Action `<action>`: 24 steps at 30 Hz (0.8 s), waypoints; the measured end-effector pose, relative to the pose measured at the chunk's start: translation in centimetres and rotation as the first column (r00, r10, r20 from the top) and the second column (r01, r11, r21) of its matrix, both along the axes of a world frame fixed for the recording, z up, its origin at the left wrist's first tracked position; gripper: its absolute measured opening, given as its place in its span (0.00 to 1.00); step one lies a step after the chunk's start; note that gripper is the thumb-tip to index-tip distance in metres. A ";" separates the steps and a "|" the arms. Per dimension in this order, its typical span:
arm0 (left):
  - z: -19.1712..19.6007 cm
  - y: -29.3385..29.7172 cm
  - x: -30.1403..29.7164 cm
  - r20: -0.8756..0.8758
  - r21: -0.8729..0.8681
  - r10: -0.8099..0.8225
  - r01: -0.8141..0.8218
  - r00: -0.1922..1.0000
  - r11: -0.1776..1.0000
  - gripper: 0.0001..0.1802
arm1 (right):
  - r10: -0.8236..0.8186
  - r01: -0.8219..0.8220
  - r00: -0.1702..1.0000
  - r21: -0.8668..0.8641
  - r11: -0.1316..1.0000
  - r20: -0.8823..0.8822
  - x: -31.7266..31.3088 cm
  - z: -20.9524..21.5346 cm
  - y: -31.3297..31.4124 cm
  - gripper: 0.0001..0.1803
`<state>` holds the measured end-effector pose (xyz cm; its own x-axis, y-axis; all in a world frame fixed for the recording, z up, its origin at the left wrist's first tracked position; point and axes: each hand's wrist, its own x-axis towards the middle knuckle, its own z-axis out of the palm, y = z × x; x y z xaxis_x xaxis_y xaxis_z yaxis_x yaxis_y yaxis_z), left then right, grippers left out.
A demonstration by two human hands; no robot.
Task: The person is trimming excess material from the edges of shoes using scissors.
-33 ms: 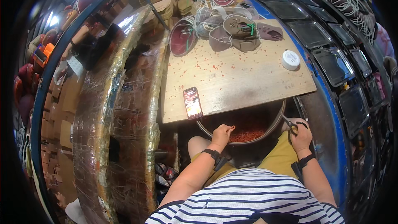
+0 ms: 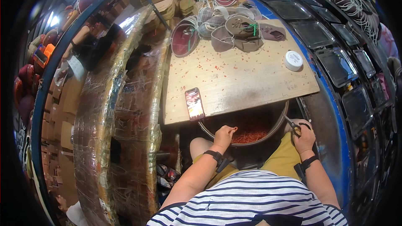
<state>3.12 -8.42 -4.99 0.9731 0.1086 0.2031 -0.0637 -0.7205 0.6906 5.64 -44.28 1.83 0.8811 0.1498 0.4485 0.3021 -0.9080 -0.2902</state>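
basin (image 2: 274,130) below counter (image 2: 251,79) is part-filled with red trimmings (image 2: 249,137) | left hand (image 2: 224,135) fingers curled over trimmings (pinch unclear) | scissors (image 2: 293,124) gripped by right hand (image 2: 305,137) | bundles (image 2: 234,29) beyond basin uncut

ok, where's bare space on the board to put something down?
The wooden board is open in its middle and right front, between the phone at the front-left edge and the white round tub, with only small red scraps there. The far edge is crowded with stacked shoe parts. The basin holds red trimmings.
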 end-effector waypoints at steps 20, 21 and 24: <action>0.2 -0.1 0.0 -0.021 -0.019 0.026 -0.026 0.999 0.999 0.03 | 0.002 -0.002 1.000 -0.005 1.000 0.015 0.1 0.2 0.1 0.16; 0.1 -0.1 0.0 -0.019 -0.019 0.026 -0.026 0.999 0.999 0.03 | 0.002 -0.002 1.000 -0.007 1.000 0.010 0.1 0.2 0.1 0.16; -0.2 0.2 -0.1 0.025 0.015 0.026 -0.026 0.999 1.000 0.03 | -0.003 0.004 1.000 -0.021 1.000 0.006 0.0 0.1 0.1 0.17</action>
<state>3.06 -8.26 -5.21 0.9646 0.1304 0.2291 -0.0621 -0.7323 0.6782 5.67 -44.20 1.94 0.8792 0.1561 0.4502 0.3005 -0.9149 -0.2696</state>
